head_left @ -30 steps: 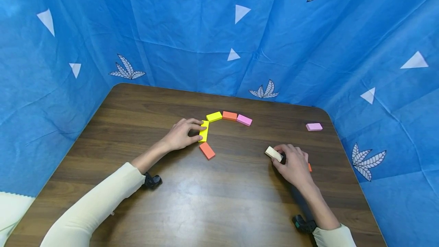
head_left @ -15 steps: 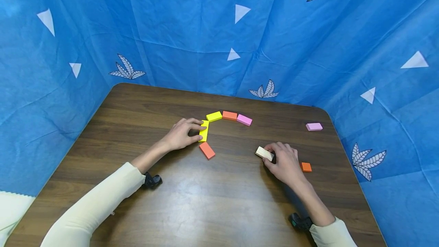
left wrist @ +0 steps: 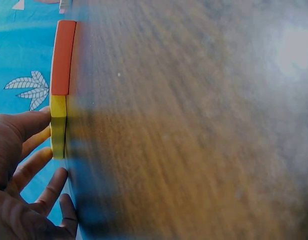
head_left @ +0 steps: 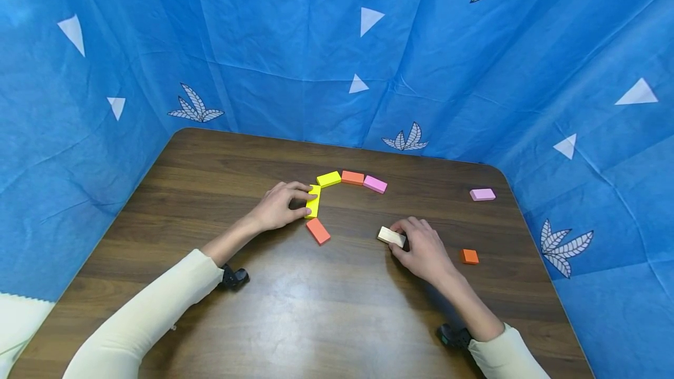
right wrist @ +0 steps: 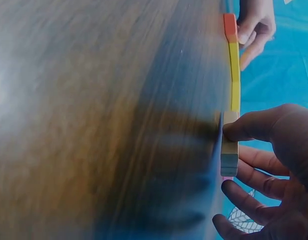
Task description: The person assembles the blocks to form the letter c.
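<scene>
My left hand (head_left: 281, 206) holds a yellow block (head_left: 315, 203) by thumb and fingertips, at the left end of a curved row. The row continues with a second yellow block (head_left: 329, 179), an orange-red block (head_left: 353, 178) and a pink block (head_left: 375, 185). Just below the held yellow one, a coral-red block (head_left: 318, 231) slants toward the front. My right hand (head_left: 421, 250) pinches a pale wooden block (head_left: 391, 237) between thumb and fingers, low over the table. In the right wrist view the thumb lies across the near face of that pale block (right wrist: 230, 150).
Farther right on the brown wooden table (head_left: 295, 320) lie a lone pink block (head_left: 482, 194) and an orange block (head_left: 470, 257). A blue patterned curtain (head_left: 263, 45) hangs behind the table and along both sides.
My right hand has slid left with the pale block, which now lies flatter in angle. That uncovers the orange block behind the hand. The left hand and the row have stayed put.
</scene>
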`<control>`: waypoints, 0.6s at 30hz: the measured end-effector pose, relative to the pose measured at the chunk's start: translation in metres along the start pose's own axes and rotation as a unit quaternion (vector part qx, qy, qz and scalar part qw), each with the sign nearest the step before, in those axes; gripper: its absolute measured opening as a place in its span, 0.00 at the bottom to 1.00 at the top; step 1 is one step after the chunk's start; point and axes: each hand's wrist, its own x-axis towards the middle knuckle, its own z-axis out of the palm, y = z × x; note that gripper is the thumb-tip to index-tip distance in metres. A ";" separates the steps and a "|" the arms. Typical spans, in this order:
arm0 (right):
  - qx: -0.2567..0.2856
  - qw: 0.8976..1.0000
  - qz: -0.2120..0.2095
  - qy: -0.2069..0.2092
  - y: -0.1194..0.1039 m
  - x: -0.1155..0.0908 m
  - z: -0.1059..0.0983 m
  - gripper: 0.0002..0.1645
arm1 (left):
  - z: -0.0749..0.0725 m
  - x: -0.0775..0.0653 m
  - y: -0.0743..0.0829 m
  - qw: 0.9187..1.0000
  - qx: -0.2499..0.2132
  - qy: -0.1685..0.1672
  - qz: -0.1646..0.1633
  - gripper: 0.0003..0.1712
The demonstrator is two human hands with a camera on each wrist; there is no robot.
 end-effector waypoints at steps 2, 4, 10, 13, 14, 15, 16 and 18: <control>0.003 1.000 -0.004 -0.004 -0.003 0.001 0.002 0.20 | 0.000 0.000 0.000 1.000 0.001 0.000 -0.001 0.25; 0.006 1.000 -0.010 -0.009 -0.007 0.002 0.003 0.20 | 0.000 0.000 0.000 1.000 0.001 -0.001 -0.001 0.25; 0.007 0.999 -0.035 -0.014 -0.016 0.004 0.008 0.19 | 0.001 0.000 -0.001 1.000 0.000 -0.003 -0.001 0.24; 0.003 0.999 -0.045 -0.012 -0.019 0.004 0.010 0.19 | 0.001 0.000 -0.001 1.000 -0.001 -0.003 0.000 0.24; 0.002 0.999 -0.047 -0.012 -0.021 0.004 0.011 0.19 | 0.001 0.000 -0.001 1.000 -0.001 -0.003 0.001 0.24; 0.002 0.999 -0.049 -0.012 -0.022 0.005 0.011 0.19 | 0.001 0.000 -0.001 1.000 -0.001 -0.003 0.001 0.24; 0.000 0.999 -0.051 -0.012 -0.023 0.005 0.012 0.19 | 0.001 0.000 -0.001 1.000 0.000 -0.002 0.001 0.24; 0.000 0.998 -0.055 -0.013 -0.027 0.005 0.012 0.19 | 0.001 0.000 0.000 1.000 0.000 -0.002 0.001 0.24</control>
